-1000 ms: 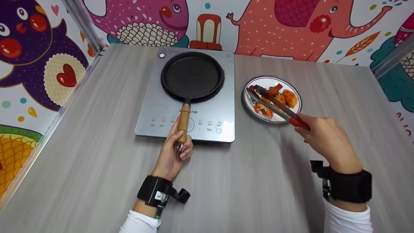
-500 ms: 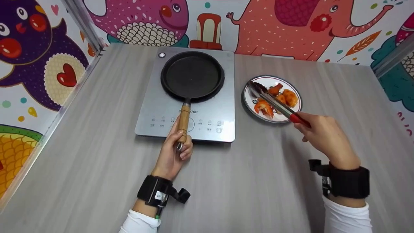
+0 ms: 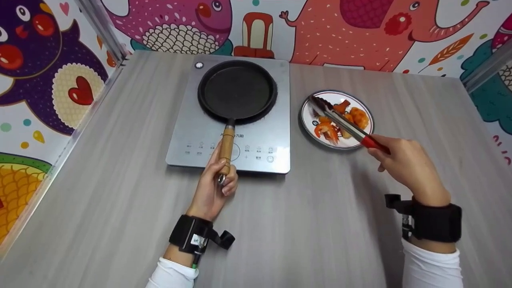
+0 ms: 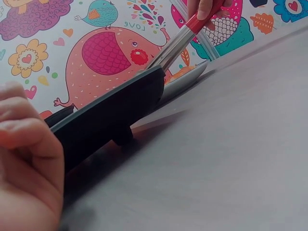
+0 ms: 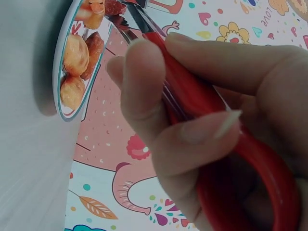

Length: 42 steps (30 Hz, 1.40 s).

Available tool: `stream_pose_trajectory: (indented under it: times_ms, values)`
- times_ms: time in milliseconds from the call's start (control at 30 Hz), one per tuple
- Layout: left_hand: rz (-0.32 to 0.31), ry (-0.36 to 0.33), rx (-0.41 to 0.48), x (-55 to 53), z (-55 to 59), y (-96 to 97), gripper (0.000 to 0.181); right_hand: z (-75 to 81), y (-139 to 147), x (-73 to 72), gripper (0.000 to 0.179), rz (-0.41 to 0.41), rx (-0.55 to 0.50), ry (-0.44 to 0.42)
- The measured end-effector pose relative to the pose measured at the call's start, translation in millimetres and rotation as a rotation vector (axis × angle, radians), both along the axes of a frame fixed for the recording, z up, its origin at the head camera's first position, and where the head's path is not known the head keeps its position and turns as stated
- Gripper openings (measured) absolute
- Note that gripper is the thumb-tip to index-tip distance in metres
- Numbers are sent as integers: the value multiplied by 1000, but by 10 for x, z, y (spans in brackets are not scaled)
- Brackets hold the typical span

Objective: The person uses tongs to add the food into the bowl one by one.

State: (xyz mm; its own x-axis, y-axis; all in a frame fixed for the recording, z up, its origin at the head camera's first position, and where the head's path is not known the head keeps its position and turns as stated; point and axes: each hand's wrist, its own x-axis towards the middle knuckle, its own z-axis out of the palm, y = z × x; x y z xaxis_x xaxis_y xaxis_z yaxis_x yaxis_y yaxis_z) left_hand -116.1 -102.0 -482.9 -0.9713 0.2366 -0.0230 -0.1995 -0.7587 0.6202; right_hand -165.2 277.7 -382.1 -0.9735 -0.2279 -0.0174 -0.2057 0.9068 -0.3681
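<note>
My left hand (image 3: pixel 212 186) grips the wooden handle (image 3: pixel 227 150) of a black frying pan (image 3: pixel 237 90), which sits on a silver induction cooker (image 3: pixel 186 128). No food shows in the pan. My right hand (image 3: pixel 408 164) holds red-handled metal tongs (image 3: pixel 347 125), squeezed nearly together over a white plate (image 3: pixel 307 125). Orange and reddish food pieces (image 3: pixel 359 118) lie on this plate. In the right wrist view a dark red food piece (image 5: pixel 115 7) is at the tongs' tips; whether they grip it I cannot tell. Fingers and thumb (image 5: pixel 202 134) wrap the red handles.
The plate stands right of the cooker on a grey wood-grain table (image 3: pixel 280 224). Behind the table rises a wall (image 3: pixel 264 24) with cartoon animals. A metal-edged side panel (image 3: pixel 48 176) runs along the left. Both wrists wear black camera straps (image 3: pixel 436 222).
The tongs' arms have come together over the plate's left side, and the right hand has shifted slightly. The left hand keeps its grip on the pan handle. The head view tilts slightly.
</note>
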Motion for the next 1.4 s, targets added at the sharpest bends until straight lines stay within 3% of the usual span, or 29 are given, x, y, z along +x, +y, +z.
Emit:
stream_pose_trajectory:
  times_ms: [900, 1133, 1400]
  values:
    - [5, 28, -21, -6, 17, -58, 55, 8, -68, -31, 47, -44, -16, 45]
    - [8, 22, -22, -6, 12, -26, 55, -7, -175, -49, 49, -73, -59, 143]
    - [10, 29, -13, 9, 6, 28, 52, -29, -391, -47, 46, -27, -125, 277]
